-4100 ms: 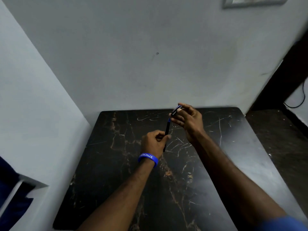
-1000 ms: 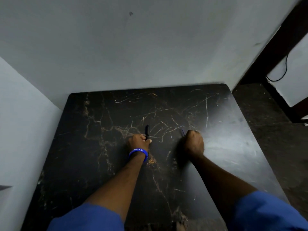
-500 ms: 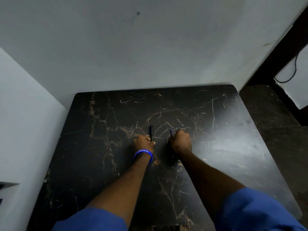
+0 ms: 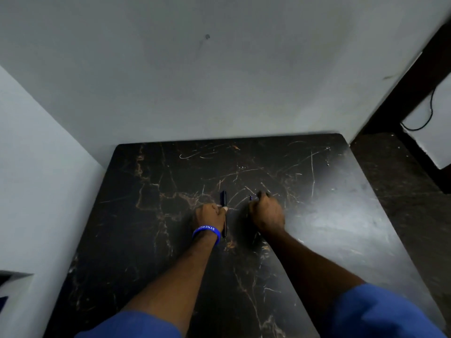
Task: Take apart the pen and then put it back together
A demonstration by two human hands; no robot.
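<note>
While both hands rest low on the dark marbled counter [image 4: 329,215], each one is closed around a part of the pen. The left hand [image 4: 210,217] is curled into a fist on the black pen body [image 4: 223,198], which lies along the counter and points away from the person; its far end comes out beyond the knuckles and its near end shows beside the wrist. A blue wristband [image 4: 207,232] with white letters sits on this wrist. The right hand [image 4: 267,212] is just beside the left one, not touching it, and its fingers are also closed. A small blue piece [image 4: 250,197] shows at the left edge of this hand, but it is too small to tell which part of the pen it is. The counter has many light scratches and brown veins, and it stands in a corner between two pale walls [image 4: 219,69]. Blue sleeves [image 4: 380,313] cover the upper arms at the bottom of the view. On the right, a dark floor [image 4: 402,179] lies beside the counter.
</note>
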